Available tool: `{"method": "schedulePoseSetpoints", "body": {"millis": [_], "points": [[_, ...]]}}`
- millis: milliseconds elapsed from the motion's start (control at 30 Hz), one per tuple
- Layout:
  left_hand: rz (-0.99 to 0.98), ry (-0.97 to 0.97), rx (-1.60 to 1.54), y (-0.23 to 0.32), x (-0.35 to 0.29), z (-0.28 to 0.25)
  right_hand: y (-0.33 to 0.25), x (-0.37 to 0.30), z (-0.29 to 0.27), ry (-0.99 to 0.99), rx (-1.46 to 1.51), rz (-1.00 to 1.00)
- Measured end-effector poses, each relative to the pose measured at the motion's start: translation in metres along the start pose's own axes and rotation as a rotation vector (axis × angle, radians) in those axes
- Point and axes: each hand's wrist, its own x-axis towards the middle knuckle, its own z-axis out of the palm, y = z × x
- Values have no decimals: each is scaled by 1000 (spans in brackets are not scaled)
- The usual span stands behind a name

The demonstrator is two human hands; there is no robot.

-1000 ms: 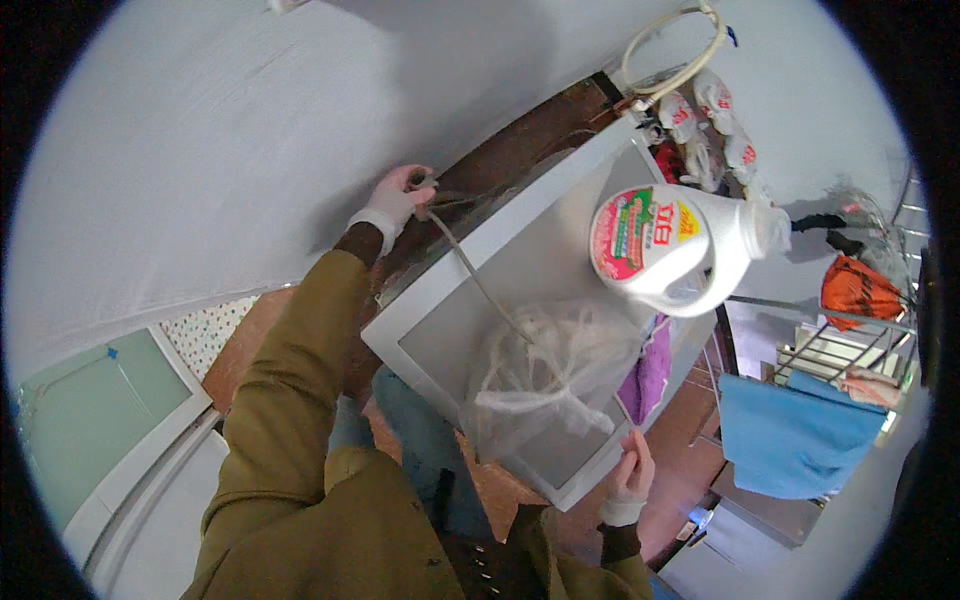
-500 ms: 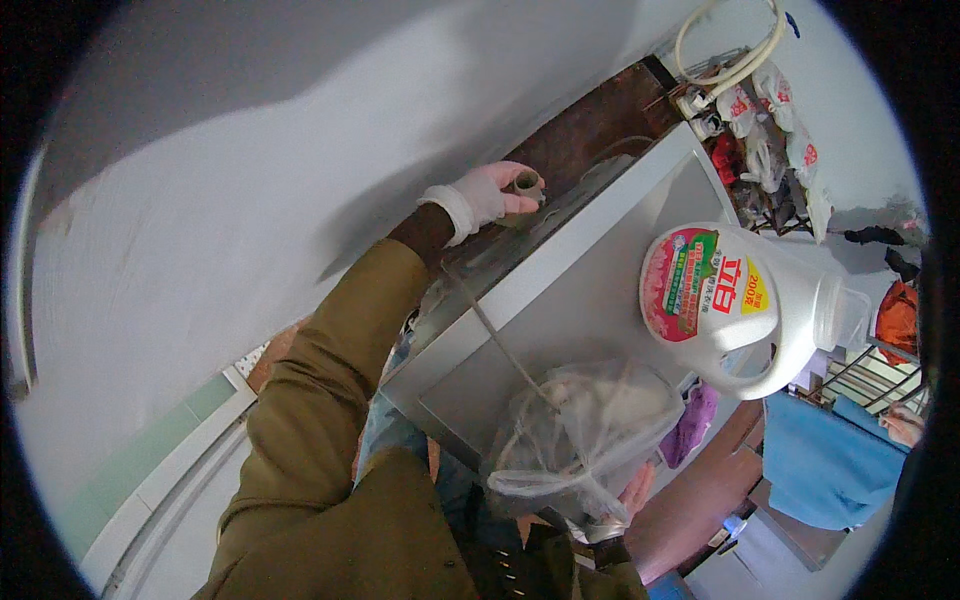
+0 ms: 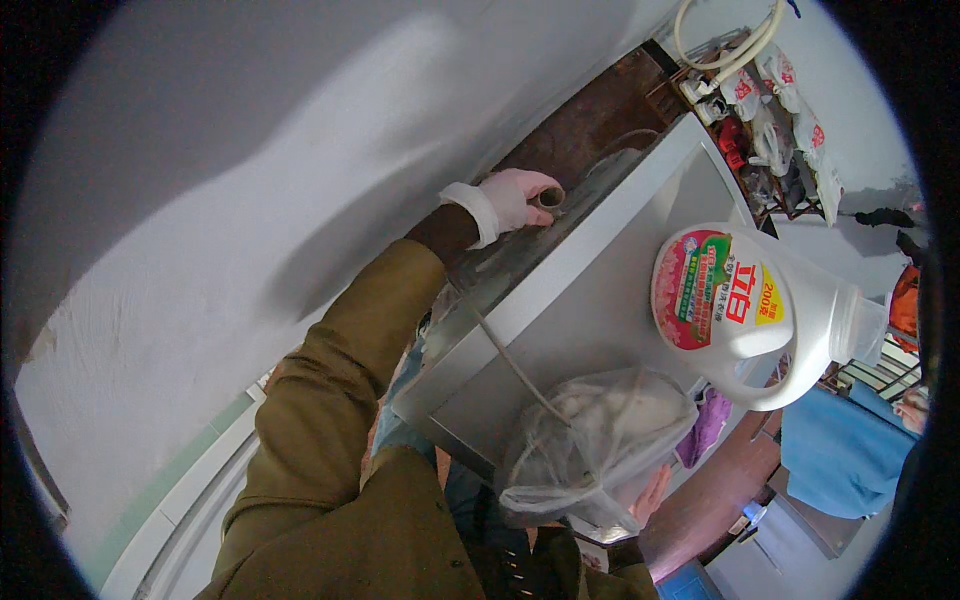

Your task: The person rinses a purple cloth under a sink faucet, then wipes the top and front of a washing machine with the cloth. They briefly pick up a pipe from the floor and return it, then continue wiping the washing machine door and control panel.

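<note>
– Where is the hose end (image 3: 551, 198)?
– In the left hand (image 3: 512, 200), its fingers curled around it, between the wall (image 3: 300, 170) and the white appliance (image 3: 560, 320)
– And the right hand (image 3: 654, 494)?
– Just beside the clear bag (image 3: 605, 425), partly hidden; whether its fingers grip anything, I cannot tell
– What rests on the appliance?
– The bag, with a grey cord (image 3: 516, 363) running to it, and a white jug (image 3: 745, 310)

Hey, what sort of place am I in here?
Probably a home laundry corner: a white detergent-style jug on a grey-topped unit, a looped cream hose, and a hanging blue cloth.
</note>
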Motion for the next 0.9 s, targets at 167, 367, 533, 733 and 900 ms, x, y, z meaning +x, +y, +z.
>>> {"method": "schedulePoseSetpoints", "body": {"millis": [167, 367, 533, 733, 900], "points": [[33, -23, 272, 18, 3, -4, -1, -2, 1, -18, 155, 152], [81, 36, 391, 18, -1, 2, -1, 0, 4, 36, 148, 86], [-97, 233, 156, -6, -36, 15, -12, 9, -4, 13, 187, 72], [-167, 546, -171, -13, -130, 20, -15, 17, -6, 132, 35, -71], [-141, 691, 66, 32, -189, 53, 2, 19, 7, 29, 6, 73]]}}
